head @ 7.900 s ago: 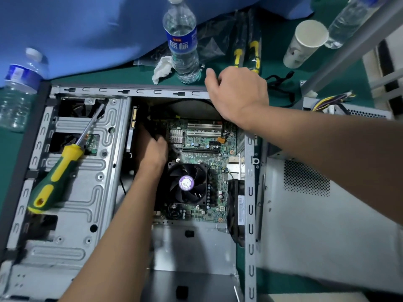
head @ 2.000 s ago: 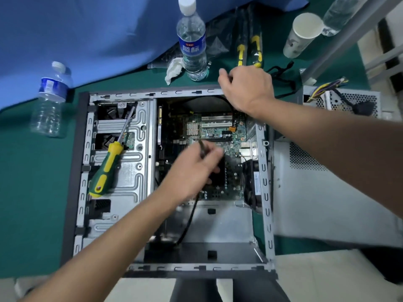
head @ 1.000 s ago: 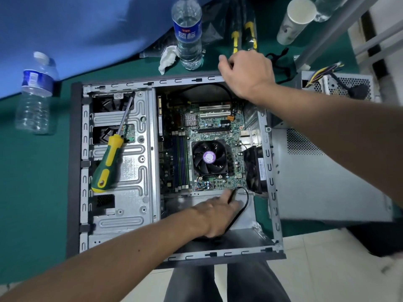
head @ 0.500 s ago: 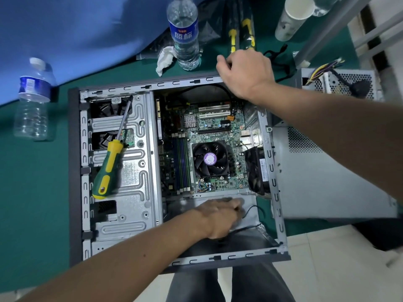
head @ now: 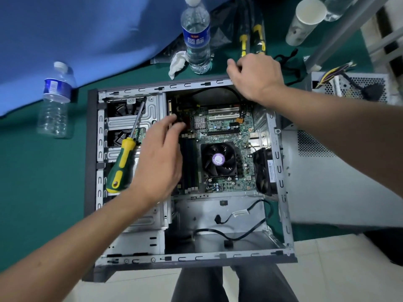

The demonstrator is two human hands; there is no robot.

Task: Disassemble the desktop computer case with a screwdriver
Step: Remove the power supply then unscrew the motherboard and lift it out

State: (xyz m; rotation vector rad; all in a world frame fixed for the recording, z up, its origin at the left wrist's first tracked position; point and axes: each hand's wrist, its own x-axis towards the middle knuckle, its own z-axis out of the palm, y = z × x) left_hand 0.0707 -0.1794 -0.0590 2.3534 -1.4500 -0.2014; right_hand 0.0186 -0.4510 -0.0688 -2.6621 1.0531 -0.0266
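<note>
The desktop computer case [head: 281, 171] was seen lying open on its side in the middle of the frame, its motherboard [head: 229, 131] exposed and its removed side panel [head: 338, 188] resting just beside it at the right. The screwdriver [head: 123, 158], green and yellow in the handle, was left unheld on the metal drive cage [head: 152, 110] in the left part of the case, its tip pointing toward the upper edge.

The left hand [head: 161, 158] was reached into the case at centre left, its fingers bent toward a dark connector or cable near the upper left corner of the board. Whether anything was actually pinched there could not be told, since the fingertips were set against dark parts. The right hand [head: 255, 77] was placed on the upper rim of the case at upper centre, fingers curled over the rim, apparently to steady it.

The step in hand was judged to be the freeing of internal cables from the board, not the removal of screws. A loose black cable [head: 239, 234] was already lying in the empty bay at the lower centre. For the next move, a firm, straight pull on the connector would be called for, with the case held still, after which the screwdriver would need to be taken up for the board's screws.

Two water bottles [head: 197, 38] and a paper cup [head: 305, 20] stood along the upper edge of the frame.
</note>
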